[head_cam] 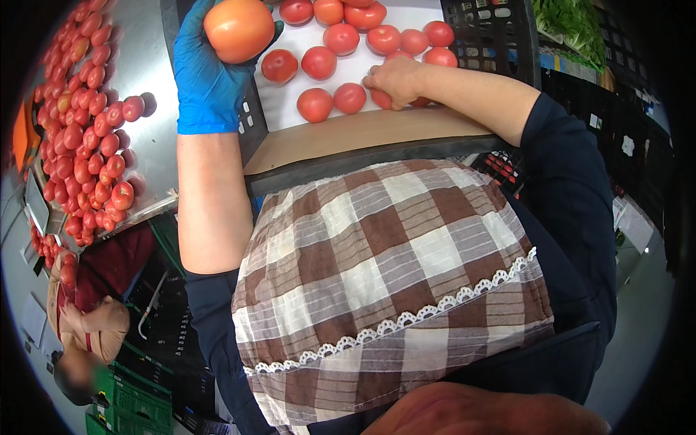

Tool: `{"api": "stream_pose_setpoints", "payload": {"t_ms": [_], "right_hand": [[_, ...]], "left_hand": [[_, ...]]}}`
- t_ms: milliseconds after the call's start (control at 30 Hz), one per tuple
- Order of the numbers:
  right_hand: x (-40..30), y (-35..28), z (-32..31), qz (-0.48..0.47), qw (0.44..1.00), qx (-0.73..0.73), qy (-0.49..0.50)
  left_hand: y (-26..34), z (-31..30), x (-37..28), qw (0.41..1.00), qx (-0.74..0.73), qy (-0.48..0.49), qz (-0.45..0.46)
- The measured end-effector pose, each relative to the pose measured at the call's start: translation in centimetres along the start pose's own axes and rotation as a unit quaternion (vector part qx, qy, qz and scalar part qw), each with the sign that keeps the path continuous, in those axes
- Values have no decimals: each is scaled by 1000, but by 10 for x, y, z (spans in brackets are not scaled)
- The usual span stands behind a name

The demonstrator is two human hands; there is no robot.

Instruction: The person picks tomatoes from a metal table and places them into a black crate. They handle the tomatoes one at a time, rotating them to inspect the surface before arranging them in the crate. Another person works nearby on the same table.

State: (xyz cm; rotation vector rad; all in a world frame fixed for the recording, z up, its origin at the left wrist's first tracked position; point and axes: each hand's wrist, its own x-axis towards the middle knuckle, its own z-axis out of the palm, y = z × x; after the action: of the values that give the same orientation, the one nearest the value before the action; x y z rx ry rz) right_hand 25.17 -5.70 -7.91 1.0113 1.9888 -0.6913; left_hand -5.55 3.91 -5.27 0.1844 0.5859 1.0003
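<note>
My left hand, in a blue glove, holds a large orange-red tomato above the left side of a black plastic crate. The crate is lined with white paper and brown cardboard, and red tomatoes lie spread over the paper. Bare, my right hand reaches down into the crate's near right part, its fingers on a red tomato that they partly cover. Whether the fingers grip that tomato is hard to tell.
Many red tomatoes cover part of a metal table at the left. Beyond its near edge is another person, with green crates close by. Leafy greens and dark crates stand at the right.
</note>
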Motion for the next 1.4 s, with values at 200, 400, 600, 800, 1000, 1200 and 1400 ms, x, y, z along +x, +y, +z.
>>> {"api": "stream_pose_setpoints", "payload": {"t_ms": [200,400,600,800,1000,1200,1400], "right_hand": [[-2,8,-32,12,996,76,42],[11,-12,-57,-3,971,100,219],[52,-54,-37,23,971,6,236],[73,-71,-44,51,976,-8,212],[84,-63,-44,58,972,39,226],[92,-61,-70,84,964,190,166],[111,-46,-67,103,966,198,127]], "left_hand": [[0,-6,2,999,-22,-25,-9],[1,-1,0,1000,-2,-4,-5],[1,2,0,1000,8,1,2],[2,0,2,1000,11,0,2],[0,7,5,999,30,18,11],[0,-3,17,999,34,16,16],[-3,-3,25,998,57,21,23]]}}
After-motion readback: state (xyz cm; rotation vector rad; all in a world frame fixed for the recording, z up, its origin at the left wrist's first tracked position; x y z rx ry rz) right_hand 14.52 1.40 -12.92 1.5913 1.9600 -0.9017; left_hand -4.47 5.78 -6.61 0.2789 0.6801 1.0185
